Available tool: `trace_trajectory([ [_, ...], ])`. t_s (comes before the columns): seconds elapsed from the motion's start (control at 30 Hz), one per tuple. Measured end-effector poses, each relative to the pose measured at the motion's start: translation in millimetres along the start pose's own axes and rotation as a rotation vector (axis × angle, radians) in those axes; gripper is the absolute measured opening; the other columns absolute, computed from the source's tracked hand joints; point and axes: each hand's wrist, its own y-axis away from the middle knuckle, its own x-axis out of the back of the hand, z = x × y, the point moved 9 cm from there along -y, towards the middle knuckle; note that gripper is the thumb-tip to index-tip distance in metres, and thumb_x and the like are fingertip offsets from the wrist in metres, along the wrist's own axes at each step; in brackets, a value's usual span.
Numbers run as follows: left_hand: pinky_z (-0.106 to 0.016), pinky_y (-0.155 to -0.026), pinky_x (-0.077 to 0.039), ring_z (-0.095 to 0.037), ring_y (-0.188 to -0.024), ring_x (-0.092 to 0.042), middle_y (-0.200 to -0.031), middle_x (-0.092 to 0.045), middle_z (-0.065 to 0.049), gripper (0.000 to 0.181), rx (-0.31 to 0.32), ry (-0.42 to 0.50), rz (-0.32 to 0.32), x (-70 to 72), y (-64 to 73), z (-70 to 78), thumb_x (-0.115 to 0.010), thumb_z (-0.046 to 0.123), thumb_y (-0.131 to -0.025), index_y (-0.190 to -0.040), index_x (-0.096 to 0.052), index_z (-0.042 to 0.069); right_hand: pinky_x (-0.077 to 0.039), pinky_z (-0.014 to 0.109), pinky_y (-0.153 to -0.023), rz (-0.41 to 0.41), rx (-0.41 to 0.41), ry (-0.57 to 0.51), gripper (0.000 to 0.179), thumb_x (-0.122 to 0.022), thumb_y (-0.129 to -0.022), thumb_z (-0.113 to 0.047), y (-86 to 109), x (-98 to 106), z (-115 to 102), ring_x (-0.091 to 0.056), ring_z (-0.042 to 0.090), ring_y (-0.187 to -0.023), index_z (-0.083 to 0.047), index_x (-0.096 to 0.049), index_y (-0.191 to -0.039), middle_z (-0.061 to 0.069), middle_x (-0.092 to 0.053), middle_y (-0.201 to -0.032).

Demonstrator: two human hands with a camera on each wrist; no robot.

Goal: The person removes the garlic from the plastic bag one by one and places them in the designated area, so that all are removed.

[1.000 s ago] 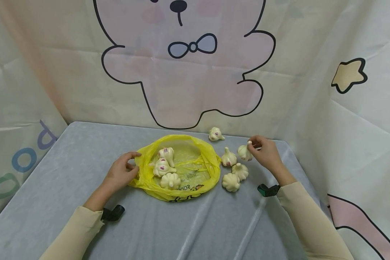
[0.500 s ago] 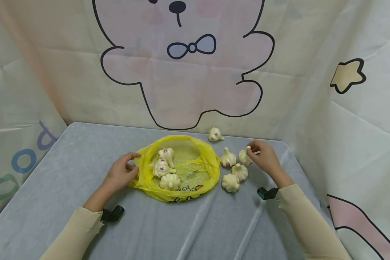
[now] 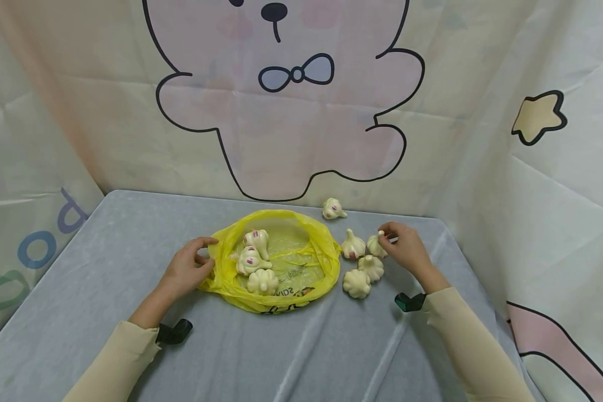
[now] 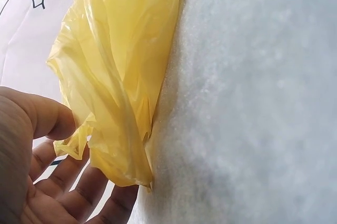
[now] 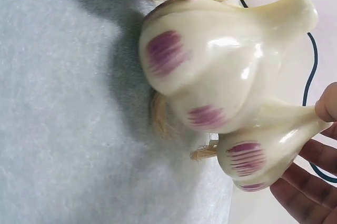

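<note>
A yellow plastic bag (image 3: pixel 329 254) lies spread on the table with its mouth up, and three garlic bulbs (image 3: pixel 263 282) sit inside at its left. My left hand (image 3: pixel 187 267) pinches the bag's left edge; in the left wrist view the thumb (image 4: pixel 55 119) lies over the thin film, with the fingers behind. To the right of the bag, my right hand (image 3: pixel 407 248) holds another garlic bulb (image 5: pixel 245 158) by its stem, between thumb and fingers. This bulb stands close beside a white bulb with purple patches (image 5: pixel 195 71). In the head view my fingers cover part of its stem.
Right of the bag, several loose bulbs are grouped, among them an upright one (image 3: pixel 353 245) and a front one (image 3: pixel 357 283). A further bulb (image 3: pixel 334 209) lies at the table's back edge. Printed cloth (image 3: pixel 301 139) hangs behind the grey table (image 3: pixel 261 357).
My right hand has come slightly nearer and to the left, bringing its garlic bulb down beside the other loose ones. The left hand and the bag stay where they were.
</note>
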Motion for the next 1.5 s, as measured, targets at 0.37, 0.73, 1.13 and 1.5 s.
trace_trajectory([
  [0.37,-0.029,-0.061,-0.051,-0.029,-0.093,-0.065,-0.139,-0.045,-0.021,0.044,-0.008,-0.003,0.001,-1.4,-0.1,-0.7,-0.054,0.013,-0.092,-0.136,-0.049,0.010,-0.056,0.044,-0.074,0.015,0.015,-0.015,0.020,-0.059,-0.090,-0.012,1.6,-12.3,4.2,-0.064,0.028,-0.091,-0.002,-0.068,-0.104,0.015,-0.067,-0.101],
  [0.73,-0.030,-0.063,-0.051,-0.029,-0.093,-0.064,-0.139,-0.045,-0.021,0.044,-0.011,-0.006,-0.004,-1.2,-2.0,0.2,-0.054,0.013,-0.092,-0.136,-0.049,0.010,-0.053,0.046,-0.076,0.023,0.018,-0.016,0.030,-0.056,-0.092,-0.017,1.1,-19.1,6.8,-0.061,0.034,-0.099,-0.002,-0.064,-0.117,0.019,-0.064,-0.112],
  [1.13,-0.030,-0.064,-0.052,-0.029,-0.092,-0.064,-0.138,-0.046,-0.021,0.043,-0.017,-0.011,0.000,-1.7,-3.1,0.4,-0.054,0.013,-0.092,-0.135,-0.050,0.010,-0.055,0.046,-0.078,0.005,-0.009,-0.055,0.028,-0.057,-0.092,-0.014,-0.5,-16.4,6.0,-0.063,0.032,-0.100,-0.006,-0.064,-0.117,0.018,-0.064,-0.112],
  [1.5,-0.030,-0.064,-0.052,-0.029,-0.094,-0.064,-0.139,-0.046,-0.020,0.043,-0.012,-0.007,0.000,-1.3,-2.7,1.0,-0.054,0.012,-0.092,-0.135,-0.049,0.010,-0.053,0.048,-0.077,-0.009,-0.023,-0.044,0.029,-0.060,-0.093,-0.021,1.7,-12.2,1.6,-0.061,0.033,-0.104,-0.011,-0.064,-0.120,0.015,-0.063,-0.118],
])
